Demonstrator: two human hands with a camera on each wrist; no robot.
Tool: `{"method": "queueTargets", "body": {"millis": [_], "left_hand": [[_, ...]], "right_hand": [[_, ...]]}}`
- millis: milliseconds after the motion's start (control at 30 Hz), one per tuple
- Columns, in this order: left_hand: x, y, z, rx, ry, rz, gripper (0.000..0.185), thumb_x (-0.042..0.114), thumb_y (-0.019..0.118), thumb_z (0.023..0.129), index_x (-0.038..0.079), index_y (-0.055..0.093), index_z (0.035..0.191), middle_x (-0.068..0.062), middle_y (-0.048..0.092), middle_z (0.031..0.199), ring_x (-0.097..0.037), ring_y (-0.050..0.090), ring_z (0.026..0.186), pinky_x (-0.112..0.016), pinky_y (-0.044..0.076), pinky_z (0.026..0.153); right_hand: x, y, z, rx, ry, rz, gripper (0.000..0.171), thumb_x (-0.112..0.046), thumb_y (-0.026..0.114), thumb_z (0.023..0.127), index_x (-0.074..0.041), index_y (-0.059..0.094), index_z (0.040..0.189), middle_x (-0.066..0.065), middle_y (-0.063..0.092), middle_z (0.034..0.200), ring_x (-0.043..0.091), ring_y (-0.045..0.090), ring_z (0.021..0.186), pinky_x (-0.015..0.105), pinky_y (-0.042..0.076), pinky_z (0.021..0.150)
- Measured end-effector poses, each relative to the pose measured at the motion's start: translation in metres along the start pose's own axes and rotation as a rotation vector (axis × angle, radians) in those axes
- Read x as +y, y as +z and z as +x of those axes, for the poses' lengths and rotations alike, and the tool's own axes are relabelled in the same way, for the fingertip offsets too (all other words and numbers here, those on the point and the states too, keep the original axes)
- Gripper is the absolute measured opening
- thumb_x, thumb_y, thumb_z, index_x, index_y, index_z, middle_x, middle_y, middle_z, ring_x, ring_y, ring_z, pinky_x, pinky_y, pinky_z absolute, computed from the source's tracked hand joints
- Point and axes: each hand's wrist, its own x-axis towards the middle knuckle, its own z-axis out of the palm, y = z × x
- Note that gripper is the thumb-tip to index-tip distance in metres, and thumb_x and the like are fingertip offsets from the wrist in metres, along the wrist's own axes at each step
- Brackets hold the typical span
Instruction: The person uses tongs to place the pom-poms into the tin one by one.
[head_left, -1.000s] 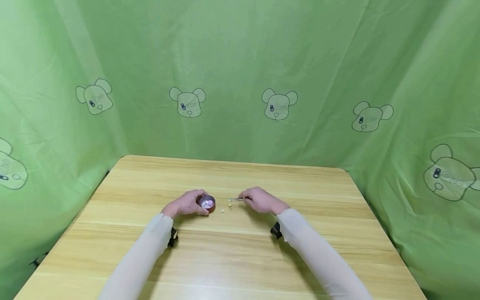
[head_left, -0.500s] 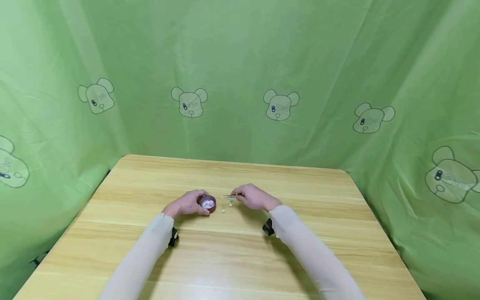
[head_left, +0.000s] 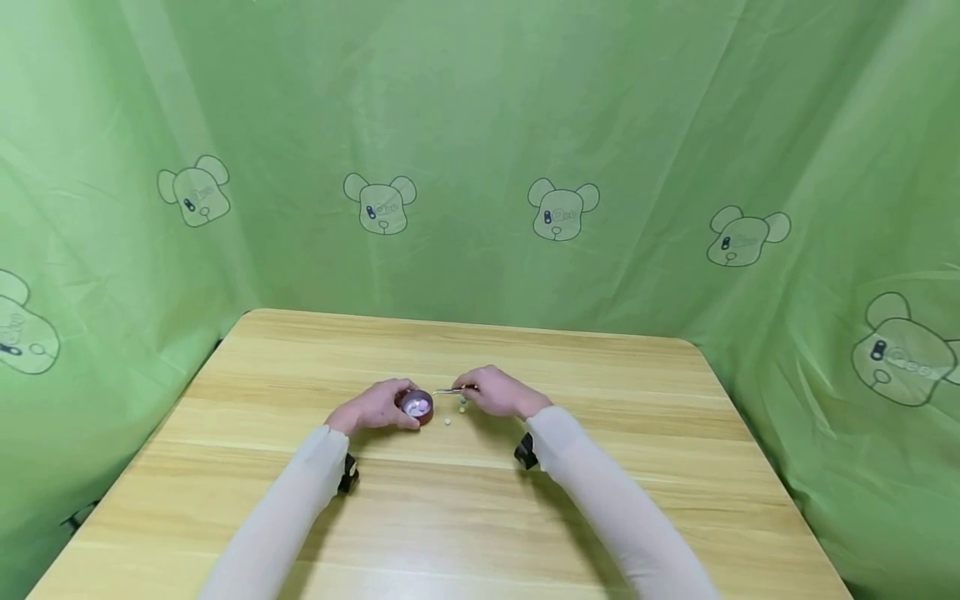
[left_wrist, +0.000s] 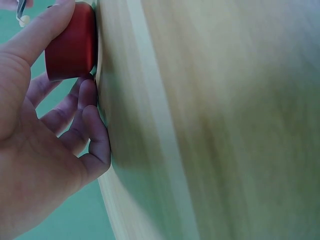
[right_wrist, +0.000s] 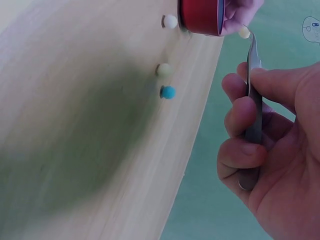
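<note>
My left hand [head_left: 378, 406] holds a small round red tin [left_wrist: 75, 42] on the wooden table, thumb on one side and fingers on the other. Its top is open in the head view, with a shiny, pinkish inside. My right hand [head_left: 495, 392] grips metal tweezers [right_wrist: 254, 122] between thumb and curled fingers. At the tweezer tips sits a pale yellow bead [right_wrist: 244, 32], close to the tin's rim and above the tabletop. Three beads lie on the table near the tin: a white bead [right_wrist: 170, 21], a pale yellowish bead [right_wrist: 163, 70] and a blue bead [right_wrist: 168, 92].
The light wooden table [head_left: 465, 508] spreads out around both forearms. A green curtain [head_left: 465, 108] printed with bear heads surrounds its back and sides. Each wrist carries a black camera, such as the right wrist camera [head_left: 526, 452].
My right hand has moved left with the tweezers, bringing their tips from over the loose beads to beside the tin. The blue bead has come into view. My left hand and the tin stay put.
</note>
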Motion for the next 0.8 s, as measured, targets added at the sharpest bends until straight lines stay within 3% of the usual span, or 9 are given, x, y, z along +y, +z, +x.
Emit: {"method": "queueTargets", "body": {"millis": [400, 600, 800], "left_hand": [[-0.003, 0.0, 0.001, -0.002, 0.0, -0.001, 0.053, 0.024, 0.083, 0.072, 0.011, 0.058, 0.117, -0.002, 0.061, 0.109, -0.019, 0.057, 0.1, -0.041, 0.043, 0.092], [-0.002, -0.001, 0.001, -0.006, 0.009, -0.002, 0.052, 0.022, 0.083, 0.072, 0.011, 0.058, 0.116, -0.001, 0.062, 0.107, -0.019, 0.057, 0.099, -0.041, 0.043, 0.091], [0.001, -0.002, 0.0, -0.009, 0.003, -0.012, 0.052, 0.021, 0.083, 0.072, 0.01, 0.058, 0.116, -0.002, 0.062, 0.106, -0.019, 0.057, 0.098, -0.041, 0.043, 0.091]], "right_hand": [[-0.002, 0.012, 0.007, -0.042, 0.015, 0.031, 0.024, -0.008, 0.052, 0.096, -0.006, 0.065, 0.115, 0.008, 0.067, 0.104, 0.009, 0.057, 0.079, 0.028, 0.048, 0.077], [-0.006, 0.016, 0.01, -0.061, 0.028, 0.06, 0.025, -0.008, 0.051, 0.096, -0.005, 0.064, 0.118, 0.01, 0.067, 0.106, 0.01, 0.055, 0.073, 0.026, 0.048, 0.07], [-0.007, 0.02, 0.013, -0.059, 0.016, 0.014, 0.025, -0.008, 0.052, 0.096, -0.008, 0.065, 0.117, 0.005, 0.067, 0.108, 0.009, 0.057, 0.084, 0.027, 0.048, 0.078]]}}
